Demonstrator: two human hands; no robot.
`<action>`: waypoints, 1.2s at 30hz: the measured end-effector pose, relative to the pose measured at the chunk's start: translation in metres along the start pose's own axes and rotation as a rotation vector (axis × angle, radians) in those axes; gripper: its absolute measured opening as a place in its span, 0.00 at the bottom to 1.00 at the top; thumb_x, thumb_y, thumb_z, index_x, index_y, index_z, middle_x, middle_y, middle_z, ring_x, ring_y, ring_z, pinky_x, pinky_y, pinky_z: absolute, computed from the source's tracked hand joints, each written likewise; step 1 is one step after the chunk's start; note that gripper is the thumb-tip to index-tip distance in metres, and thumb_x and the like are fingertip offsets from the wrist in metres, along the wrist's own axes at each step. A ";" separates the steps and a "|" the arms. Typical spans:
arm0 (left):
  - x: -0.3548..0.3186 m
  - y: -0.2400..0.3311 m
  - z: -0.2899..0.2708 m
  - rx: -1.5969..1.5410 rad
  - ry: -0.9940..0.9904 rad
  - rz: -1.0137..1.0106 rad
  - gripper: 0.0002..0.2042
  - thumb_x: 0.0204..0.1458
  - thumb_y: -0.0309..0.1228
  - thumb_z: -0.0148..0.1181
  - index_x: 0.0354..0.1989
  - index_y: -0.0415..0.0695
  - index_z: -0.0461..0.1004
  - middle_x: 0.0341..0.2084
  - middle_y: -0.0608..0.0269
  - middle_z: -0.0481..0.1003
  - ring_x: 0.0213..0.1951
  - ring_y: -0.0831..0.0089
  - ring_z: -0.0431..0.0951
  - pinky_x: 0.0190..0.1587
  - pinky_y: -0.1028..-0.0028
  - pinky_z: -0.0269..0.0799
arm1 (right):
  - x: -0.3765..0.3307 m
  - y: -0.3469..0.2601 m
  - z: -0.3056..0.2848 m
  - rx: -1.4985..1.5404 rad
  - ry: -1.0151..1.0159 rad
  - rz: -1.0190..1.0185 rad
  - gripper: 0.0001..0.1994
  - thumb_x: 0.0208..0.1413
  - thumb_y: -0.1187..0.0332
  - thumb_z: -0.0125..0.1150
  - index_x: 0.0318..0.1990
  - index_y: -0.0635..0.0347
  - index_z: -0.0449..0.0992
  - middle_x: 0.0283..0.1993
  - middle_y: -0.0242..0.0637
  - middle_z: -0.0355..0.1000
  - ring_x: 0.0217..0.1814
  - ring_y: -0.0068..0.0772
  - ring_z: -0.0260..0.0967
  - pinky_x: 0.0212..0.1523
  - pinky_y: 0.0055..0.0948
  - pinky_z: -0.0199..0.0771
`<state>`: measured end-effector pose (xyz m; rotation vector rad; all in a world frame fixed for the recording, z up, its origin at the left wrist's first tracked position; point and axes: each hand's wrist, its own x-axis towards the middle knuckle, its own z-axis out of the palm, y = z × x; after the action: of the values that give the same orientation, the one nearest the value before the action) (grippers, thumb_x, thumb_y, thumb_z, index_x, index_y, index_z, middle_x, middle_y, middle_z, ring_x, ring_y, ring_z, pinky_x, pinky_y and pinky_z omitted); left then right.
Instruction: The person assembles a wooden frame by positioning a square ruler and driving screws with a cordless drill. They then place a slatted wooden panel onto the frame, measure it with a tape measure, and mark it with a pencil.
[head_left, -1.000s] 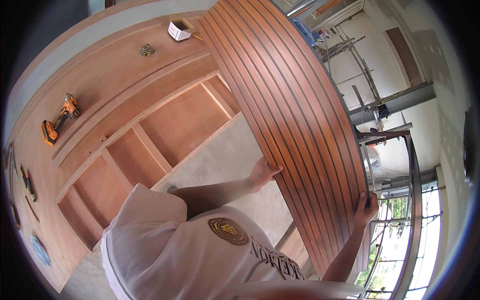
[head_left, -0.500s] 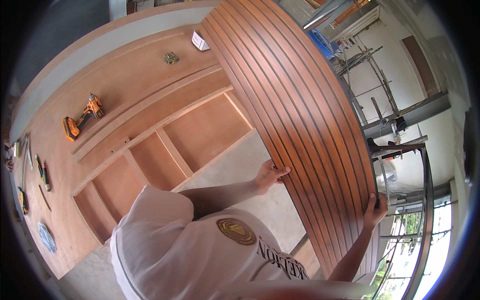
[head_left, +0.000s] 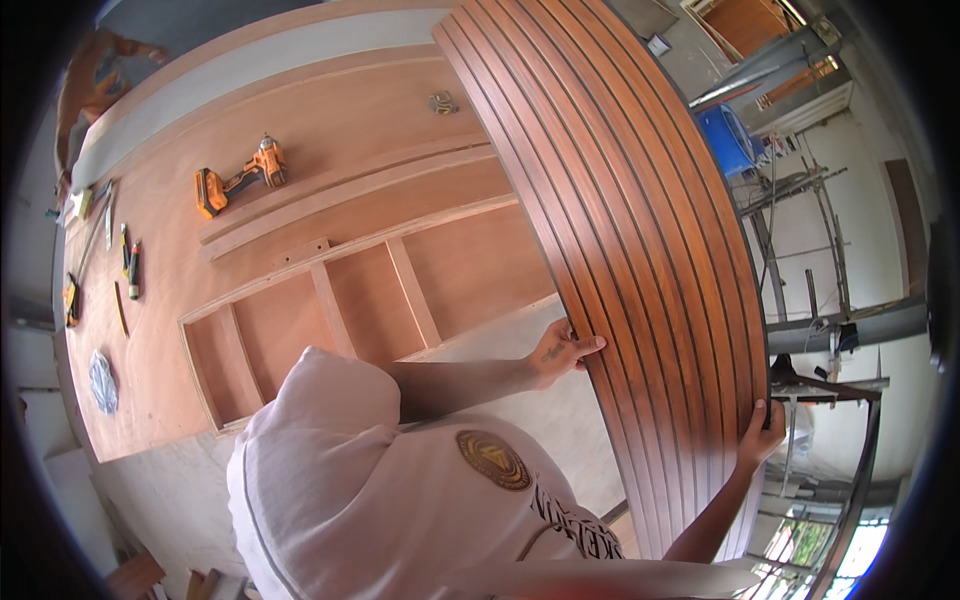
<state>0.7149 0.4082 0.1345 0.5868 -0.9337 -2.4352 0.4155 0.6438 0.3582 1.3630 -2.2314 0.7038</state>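
Pinching one edge of a single slatted panel (head_left: pixel 640 240) with the grip of the left hand (head_left: pixel 562 353), pinching the opposite edge with that of the right hand (head_left: pixel 763 432); apparently already assembled, but being held, leaving the setting-down undone; lying beside it, one wooden frame (head_left: pixel 411 290), showing three dividers and four open bays; next, seeing one orange drill (head_left: pixel 243 180) and one tape measure (head_left: pixel 443 102) resting on one table (head_left: pixel 150 350); farther off, spotting one blue container (head_left: pixel 727 140)
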 end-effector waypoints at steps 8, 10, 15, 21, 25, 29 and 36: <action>0.004 -0.003 -0.008 -0.027 0.256 0.121 0.21 0.61 0.41 0.69 0.58 0.46 0.73 0.51 0.61 0.81 0.48 0.70 0.83 0.44 0.63 0.79 | 0.067 0.059 0.108 0.165 -0.146 -0.141 0.14 0.66 0.63 0.62 0.42 0.71 0.78 0.35 0.48 0.77 0.38 0.39 0.73 0.45 0.38 0.74; 0.007 -0.007 -0.007 -0.038 0.328 0.093 0.22 0.62 0.42 0.68 0.59 0.46 0.73 0.53 0.60 0.81 0.51 0.68 0.82 0.45 0.61 0.80 | 0.087 0.071 0.145 0.207 -0.163 -0.196 0.14 0.66 0.63 0.62 0.41 0.70 0.78 0.34 0.48 0.77 0.37 0.38 0.72 0.45 0.39 0.73; 0.010 -0.031 0.001 -0.060 0.435 0.128 0.31 0.63 0.46 0.65 0.68 0.43 0.65 0.60 0.55 0.76 0.60 0.64 0.77 0.54 0.58 0.78 | 0.135 0.089 0.228 0.394 -0.304 -0.308 0.13 0.66 0.63 0.61 0.36 0.67 0.76 0.28 0.41 0.69 0.31 0.32 0.66 0.36 0.35 0.68; 0.000 -0.059 0.007 -0.110 0.631 0.186 0.30 0.64 0.45 0.64 0.69 0.43 0.66 0.62 0.56 0.74 0.61 0.61 0.76 0.59 0.56 0.75 | 0.184 0.062 0.335 0.619 -0.508 -0.458 0.14 0.66 0.62 0.61 0.36 0.68 0.77 0.27 0.39 0.70 0.31 0.31 0.66 0.35 0.34 0.67; -0.026 -0.066 -0.002 -0.064 0.755 0.206 0.30 0.65 0.44 0.63 0.70 0.41 0.66 0.60 0.55 0.75 0.59 0.62 0.77 0.58 0.62 0.77 | 0.212 -0.014 0.398 0.741 -0.689 -0.564 0.16 0.64 0.61 0.64 0.34 0.69 0.77 0.27 0.36 0.71 0.32 0.28 0.67 0.37 0.32 0.67; -0.038 -0.083 -0.013 -0.111 0.910 0.239 0.28 0.66 0.44 0.61 0.66 0.35 0.70 0.55 0.51 0.78 0.53 0.64 0.80 0.57 0.64 0.77 | 0.221 -0.106 0.455 0.822 -0.844 -0.704 0.15 0.61 0.62 0.64 0.32 0.68 0.77 0.28 0.38 0.73 0.33 0.28 0.70 0.37 0.31 0.69; 0.004 -0.114 -0.027 -0.328 1.052 0.134 0.24 0.64 0.42 0.63 0.57 0.32 0.76 0.45 0.50 0.82 0.46 0.63 0.83 0.48 0.64 0.79 | 0.221 -0.188 0.551 0.821 -1.048 -0.873 0.15 0.58 0.62 0.67 0.31 0.69 0.78 0.26 0.41 0.74 0.30 0.30 0.72 0.35 0.31 0.70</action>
<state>0.6962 0.4680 0.0353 1.3958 -0.1200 -1.6876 0.4377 0.0784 0.0986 3.4027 -1.5002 0.6289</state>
